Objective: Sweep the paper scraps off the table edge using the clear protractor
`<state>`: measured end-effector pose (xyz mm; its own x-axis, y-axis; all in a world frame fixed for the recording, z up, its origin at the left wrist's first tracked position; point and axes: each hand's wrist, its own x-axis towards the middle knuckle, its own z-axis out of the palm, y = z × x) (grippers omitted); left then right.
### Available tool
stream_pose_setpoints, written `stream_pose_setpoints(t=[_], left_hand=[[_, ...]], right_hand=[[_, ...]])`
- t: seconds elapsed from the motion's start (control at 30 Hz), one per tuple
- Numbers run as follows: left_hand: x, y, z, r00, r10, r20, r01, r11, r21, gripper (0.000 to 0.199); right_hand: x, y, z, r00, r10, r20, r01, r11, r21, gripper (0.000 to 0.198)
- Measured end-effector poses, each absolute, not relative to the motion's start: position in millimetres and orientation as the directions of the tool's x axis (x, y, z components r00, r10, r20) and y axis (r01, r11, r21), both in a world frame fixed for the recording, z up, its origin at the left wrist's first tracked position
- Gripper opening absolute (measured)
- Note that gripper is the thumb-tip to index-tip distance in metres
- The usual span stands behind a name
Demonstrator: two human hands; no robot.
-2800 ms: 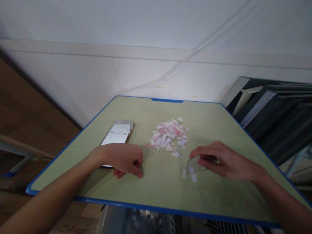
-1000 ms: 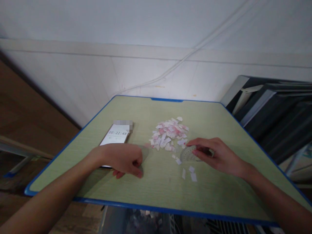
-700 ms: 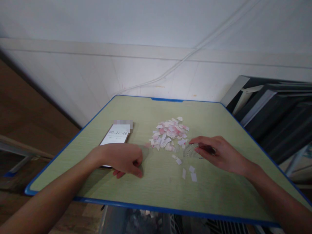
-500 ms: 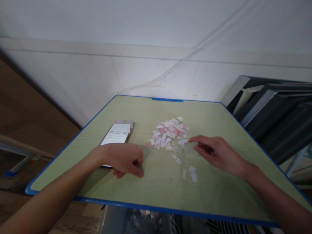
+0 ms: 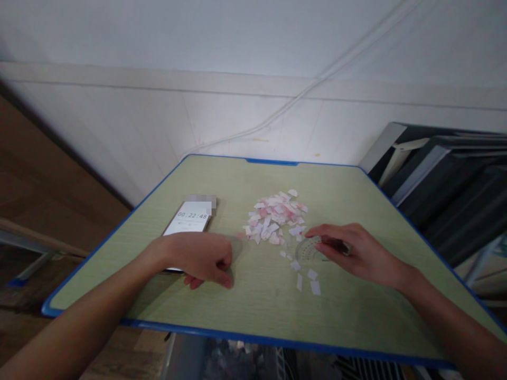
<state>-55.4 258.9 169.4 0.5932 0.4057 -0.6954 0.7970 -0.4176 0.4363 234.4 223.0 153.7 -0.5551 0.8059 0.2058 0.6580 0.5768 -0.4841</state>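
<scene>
A clear plastic protractor [image 5: 304, 252] lies about flat on the table, just in front of a heap of torn white and pink paper scraps [image 5: 275, 214]. Part of it is hidden under my right hand [image 5: 348, 250], whose thumb and index finger close on its upper rim. Several loose scraps [image 5: 315, 287] lie near the protractor's lower left side. My left hand [image 5: 202, 258] rests on the table with its fingers curled in, and I see nothing in it. Beneath that wrist is a phone [image 5: 189, 226] showing a timer, its lower part covered.
The pale green table [image 5: 237, 311] has a blue edge and stands against a white wall [image 5: 222, 116]. Dark folders or panels [image 5: 455, 174] lean at the right. A brown wooden board [image 5: 47, 169] is at the left. Below the front edge sits a bin [image 5: 186, 359].
The protractor has come down from a blurred, tilted pose to lie flatter, its markings now sharp. One small scrap beside it has shifted slightly right. My left hand has stayed put.
</scene>
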Motion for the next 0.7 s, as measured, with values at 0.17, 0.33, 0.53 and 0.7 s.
stream_pose_setpoints(t=[0.17, 0.33, 0.53, 0.7], left_hand=[[-56.2, 258.4, 168.2, 0.602, 0.412, -0.684, 0.792, -0.420, 0.443, 0.036], [-55.8, 258.3, 168.1, 0.603, 0.406, -0.687, 0.790, -0.426, 0.442, 0.036], [-55.6, 259.8, 168.7, 0.613, 0.393, -0.685, 0.780, -0.436, 0.448, 0.037], [-55.4, 259.1, 168.9, 0.607, 0.405, -0.684, 0.785, -0.437, 0.438, 0.036]], right_hand=[[232.1, 221.6, 152.1, -0.592, 0.779, 0.205, 0.646, 0.611, -0.458, 0.023], [231.1, 220.7, 153.4, -0.551, 0.803, 0.225, 0.659, 0.585, -0.473, 0.025], [231.5, 220.4, 152.7, -0.596, 0.774, 0.211, 0.640, 0.618, -0.457, 0.022], [231.0, 220.9, 147.9, -0.572, 0.776, 0.266, 0.640, 0.625, -0.447, 0.025]])
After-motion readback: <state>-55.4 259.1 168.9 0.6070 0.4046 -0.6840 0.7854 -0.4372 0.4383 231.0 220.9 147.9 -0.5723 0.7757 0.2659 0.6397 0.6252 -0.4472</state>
